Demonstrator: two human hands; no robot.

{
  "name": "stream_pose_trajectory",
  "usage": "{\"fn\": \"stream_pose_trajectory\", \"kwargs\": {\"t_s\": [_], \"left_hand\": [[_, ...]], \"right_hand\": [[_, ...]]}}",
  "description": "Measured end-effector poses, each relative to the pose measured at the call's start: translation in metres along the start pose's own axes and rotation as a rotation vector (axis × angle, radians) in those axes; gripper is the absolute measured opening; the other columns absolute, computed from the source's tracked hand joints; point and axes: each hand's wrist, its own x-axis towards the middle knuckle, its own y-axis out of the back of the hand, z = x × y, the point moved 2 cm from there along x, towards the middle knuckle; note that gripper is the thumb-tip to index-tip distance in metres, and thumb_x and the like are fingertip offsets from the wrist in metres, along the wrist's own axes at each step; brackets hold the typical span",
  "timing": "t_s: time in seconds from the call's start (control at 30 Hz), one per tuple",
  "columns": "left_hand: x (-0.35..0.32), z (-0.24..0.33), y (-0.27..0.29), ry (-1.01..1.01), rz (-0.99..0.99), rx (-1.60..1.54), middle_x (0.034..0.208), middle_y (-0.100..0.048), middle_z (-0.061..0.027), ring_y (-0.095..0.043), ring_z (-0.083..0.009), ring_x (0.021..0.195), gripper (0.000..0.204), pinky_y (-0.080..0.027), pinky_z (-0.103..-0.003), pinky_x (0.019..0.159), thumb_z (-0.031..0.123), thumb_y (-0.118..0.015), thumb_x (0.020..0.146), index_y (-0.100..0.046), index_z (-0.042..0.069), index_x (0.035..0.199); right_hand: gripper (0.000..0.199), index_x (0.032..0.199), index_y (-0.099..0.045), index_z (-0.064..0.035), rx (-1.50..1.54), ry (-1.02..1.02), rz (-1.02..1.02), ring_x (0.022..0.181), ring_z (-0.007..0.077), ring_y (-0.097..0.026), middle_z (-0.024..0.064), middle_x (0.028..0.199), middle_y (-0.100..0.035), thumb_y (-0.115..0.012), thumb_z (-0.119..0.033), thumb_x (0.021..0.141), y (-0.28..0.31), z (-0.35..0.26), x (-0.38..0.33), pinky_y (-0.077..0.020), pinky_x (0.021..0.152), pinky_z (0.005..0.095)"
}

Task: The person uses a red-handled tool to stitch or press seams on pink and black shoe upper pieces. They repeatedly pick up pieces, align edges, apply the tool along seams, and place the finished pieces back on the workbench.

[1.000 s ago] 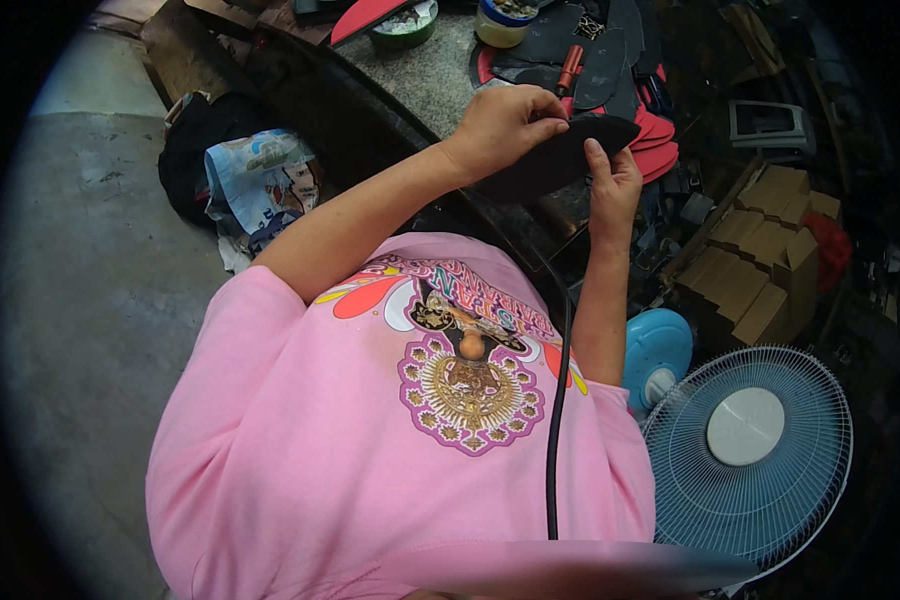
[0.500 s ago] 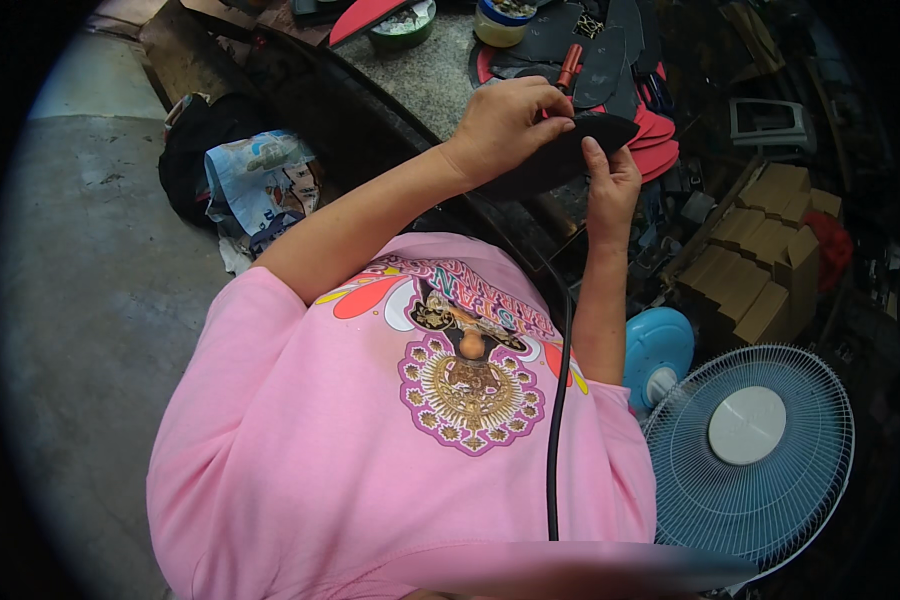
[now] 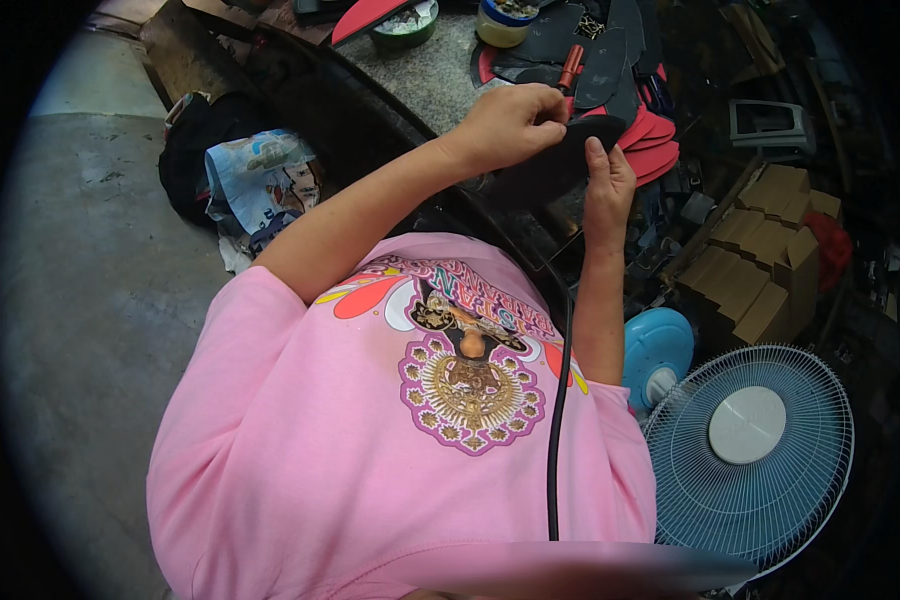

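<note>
A dark, sole-shaped piece (image 3: 545, 168) with a curved edge is held up in front of me above the bench. My right hand (image 3: 607, 180) grips its right end, thumb lying on the near face and fingers behind. At the far edge of the piece is my left hand (image 3: 518, 122), its fingers curled and thumb pressed in. Whatever sits between those fingertips is too small or hidden to make out. Just beyond the left hand, a red-handled tool (image 3: 571, 68) rests by several black and red sole pieces (image 3: 652, 150).
On the bench (image 3: 438, 85) stand a green bowl (image 3: 406, 38) and a yellowish tub with a blue rim (image 3: 503, 28). Cardboard boxes (image 3: 760, 255), a blue fan (image 3: 780, 440) and a round blue object (image 3: 658, 350) are at right. A black cable (image 3: 558, 430) hangs over my shirt.
My left hand has drawn slightly left and down along the dark piece. The piece has tilted, showing more of its face; the right hand keeps its grip with a small shift.
</note>
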Motion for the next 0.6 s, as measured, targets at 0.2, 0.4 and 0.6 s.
{"fn": "stream_pose_trajectory", "kwargs": {"t_s": [0.2,0.4,0.6], "left_hand": [[-0.0040,0.0095,-0.0010,-0.126,0.114,0.103,0.088,-0.067,-0.0066,-0.069,-0.0146,0.082,0.017,-0.053,-0.028,0.073,0.014,-0.071,0.089,-0.069,0.002,0.101],[-0.0014,0.0086,0.0023,-0.072,0.019,0.127,0.087,-0.067,-0.0089,-0.067,-0.0179,0.079,0.021,-0.053,-0.030,0.073,0.019,-0.070,0.091,-0.068,0.001,0.102],[0.0015,0.0020,0.0005,0.000,-0.076,-0.008,0.087,-0.066,-0.0097,-0.065,-0.0183,0.083,0.021,-0.051,-0.029,0.077,0.017,-0.068,0.092,-0.065,0.000,0.104]], "right_hand": [[0.023,0.108,-0.068,0.0000,0.003,0.011,0.039,0.082,0.0038,-0.057,-0.0016,0.094,-0.067,-0.058,-0.020,0.102,-0.0003,-0.0002,0.0015,-0.0474,0.074,0.0209],[0.022,0.108,-0.068,-0.0009,0.012,-0.014,0.036,0.082,0.0032,-0.056,-0.0023,0.092,-0.066,-0.058,-0.020,0.102,-0.0016,-0.0011,-0.0001,-0.0462,0.073,0.0203],[0.019,0.089,-0.062,-0.0044,0.020,0.022,0.066,0.072,0.0000,-0.042,-0.0087,0.078,-0.052,-0.059,-0.017,0.102,0.0030,-0.0037,-0.0013,-0.0350,0.062,0.0178]]}}
